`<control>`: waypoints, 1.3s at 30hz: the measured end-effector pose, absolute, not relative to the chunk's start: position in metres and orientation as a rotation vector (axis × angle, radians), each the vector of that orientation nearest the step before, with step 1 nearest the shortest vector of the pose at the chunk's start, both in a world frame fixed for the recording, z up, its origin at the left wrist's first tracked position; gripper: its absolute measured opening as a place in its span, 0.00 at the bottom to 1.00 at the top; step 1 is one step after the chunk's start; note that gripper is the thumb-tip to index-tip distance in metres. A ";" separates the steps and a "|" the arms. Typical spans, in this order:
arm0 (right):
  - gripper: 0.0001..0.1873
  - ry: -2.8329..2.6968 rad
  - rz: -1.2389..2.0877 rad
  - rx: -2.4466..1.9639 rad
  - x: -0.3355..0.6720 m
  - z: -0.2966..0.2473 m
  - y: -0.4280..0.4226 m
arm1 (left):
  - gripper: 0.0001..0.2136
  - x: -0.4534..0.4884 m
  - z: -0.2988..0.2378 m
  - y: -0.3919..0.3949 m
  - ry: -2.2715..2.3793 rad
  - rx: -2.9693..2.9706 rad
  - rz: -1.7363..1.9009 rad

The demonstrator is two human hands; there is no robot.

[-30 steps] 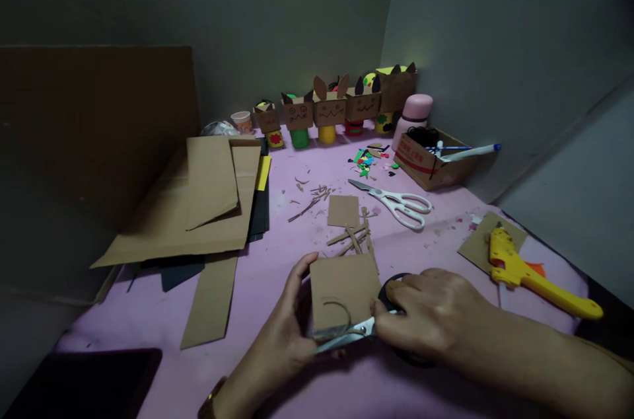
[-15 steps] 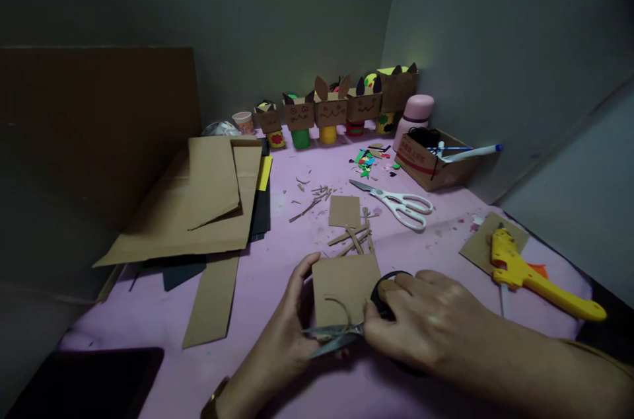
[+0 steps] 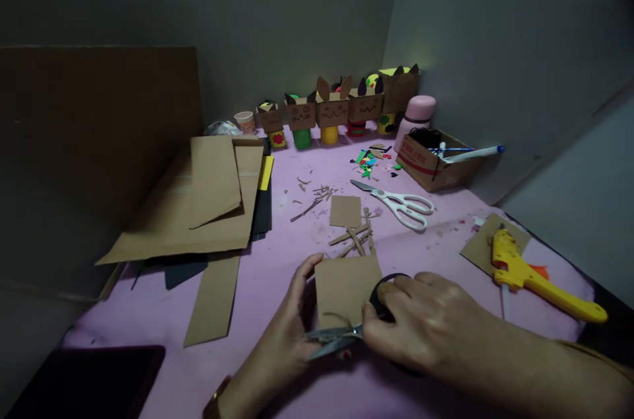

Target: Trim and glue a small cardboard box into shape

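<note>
A square piece of cardboard (image 3: 347, 287) is held along its left side by my left hand (image 3: 292, 320), thumb at the edge. My right hand (image 3: 421, 320) grips black-handled scissors (image 3: 337, 340), fingers through the loops. The slightly parted blades point left across the near edge of the cardboard, where a thin curled strip lies. Just beyond are cut cardboard strips (image 3: 352, 242) and a smaller cardboard square (image 3: 345, 211). White-handled scissors (image 3: 396, 202) lie farther right, untouched.
Cardboard sheets (image 3: 183, 207) are stacked at left, a dark tablet-like slab (image 3: 84, 382) near left. A yellow glue gun (image 3: 539, 280) rests at right. Behind stand cardboard animal figures (image 3: 333, 112), a pink flask (image 3: 419, 118) and a small box (image 3: 430, 168) with pens.
The view has shifted very slightly. My hands, the scissors and the cardboard keep almost the same pose, with the blades still at the near edge.
</note>
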State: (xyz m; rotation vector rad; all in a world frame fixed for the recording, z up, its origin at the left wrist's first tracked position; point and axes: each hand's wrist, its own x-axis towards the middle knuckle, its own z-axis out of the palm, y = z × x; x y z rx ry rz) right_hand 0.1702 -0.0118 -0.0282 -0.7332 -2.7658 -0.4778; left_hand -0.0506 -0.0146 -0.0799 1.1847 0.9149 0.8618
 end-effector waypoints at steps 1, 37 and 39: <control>0.13 -2.769 -0.473 -0.730 0.169 -0.027 -0.012 | 0.47 -0.051 -0.079 -0.015 0.910 1.188 0.848; 0.04 -2.558 -0.179 -0.856 0.173 -0.021 -0.008 | 0.53 -0.051 -0.088 -0.014 0.831 1.073 0.943; 0.06 -2.397 0.121 -1.012 0.179 -0.022 0.000 | 0.53 -0.051 -0.089 -0.015 0.849 1.095 0.935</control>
